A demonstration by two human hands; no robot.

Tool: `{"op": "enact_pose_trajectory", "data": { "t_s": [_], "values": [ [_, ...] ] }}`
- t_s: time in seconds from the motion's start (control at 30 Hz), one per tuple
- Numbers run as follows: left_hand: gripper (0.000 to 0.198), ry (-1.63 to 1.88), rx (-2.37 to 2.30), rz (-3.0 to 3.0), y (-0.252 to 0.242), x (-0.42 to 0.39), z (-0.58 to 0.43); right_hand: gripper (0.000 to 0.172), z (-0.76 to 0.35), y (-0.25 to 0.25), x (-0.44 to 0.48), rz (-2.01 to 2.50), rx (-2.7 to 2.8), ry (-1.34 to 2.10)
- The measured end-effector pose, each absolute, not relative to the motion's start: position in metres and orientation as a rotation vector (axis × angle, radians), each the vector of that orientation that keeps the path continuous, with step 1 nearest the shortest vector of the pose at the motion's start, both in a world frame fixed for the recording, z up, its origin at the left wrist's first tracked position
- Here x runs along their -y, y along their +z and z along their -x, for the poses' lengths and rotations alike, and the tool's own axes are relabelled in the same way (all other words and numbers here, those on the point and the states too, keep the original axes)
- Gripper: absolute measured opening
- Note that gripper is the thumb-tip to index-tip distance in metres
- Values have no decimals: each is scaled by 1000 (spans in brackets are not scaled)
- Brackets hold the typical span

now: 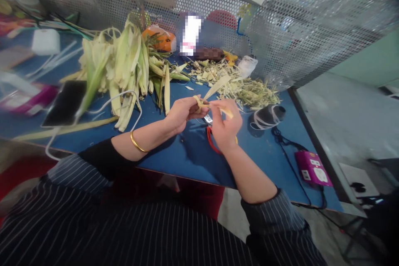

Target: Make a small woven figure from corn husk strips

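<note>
My left hand (183,114) and my right hand (226,126) meet above the blue table (187,158). Both pinch a pale yellow leaf strip (215,89); its folded part sits between my fingertips and a pointed end sticks up to the right. A gold bangle circles my left wrist. Red-handled scissors (212,139) lie on the table just under my right hand, partly hidden by it.
A heap of green and yellow leaves (124,66) lies at the back left, trimmed scraps (246,89) at the back right. A black phone (65,103) with a white cable, a roll of cord (268,116), a magenta device (311,168) and a perforated metal screen (311,20) surround the spot.
</note>
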State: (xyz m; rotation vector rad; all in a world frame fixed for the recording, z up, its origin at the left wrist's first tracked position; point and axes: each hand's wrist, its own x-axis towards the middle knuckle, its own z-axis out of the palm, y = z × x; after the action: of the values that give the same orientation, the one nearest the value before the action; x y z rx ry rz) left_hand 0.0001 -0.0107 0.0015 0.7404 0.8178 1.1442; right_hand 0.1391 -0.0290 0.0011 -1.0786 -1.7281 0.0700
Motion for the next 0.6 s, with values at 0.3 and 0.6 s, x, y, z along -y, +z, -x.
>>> {"op": "enact_pose_trajectory", "data": {
  "t_s": [0.3,0.6],
  "values": [
    [16,1079,-799,-873,8,15,-1,18,-139,-7,12,1318,1386,603],
    [13,1146,-886,-1075,7,16,-2,16,-136,-7,11,1253,1266,899]
  ]
}}
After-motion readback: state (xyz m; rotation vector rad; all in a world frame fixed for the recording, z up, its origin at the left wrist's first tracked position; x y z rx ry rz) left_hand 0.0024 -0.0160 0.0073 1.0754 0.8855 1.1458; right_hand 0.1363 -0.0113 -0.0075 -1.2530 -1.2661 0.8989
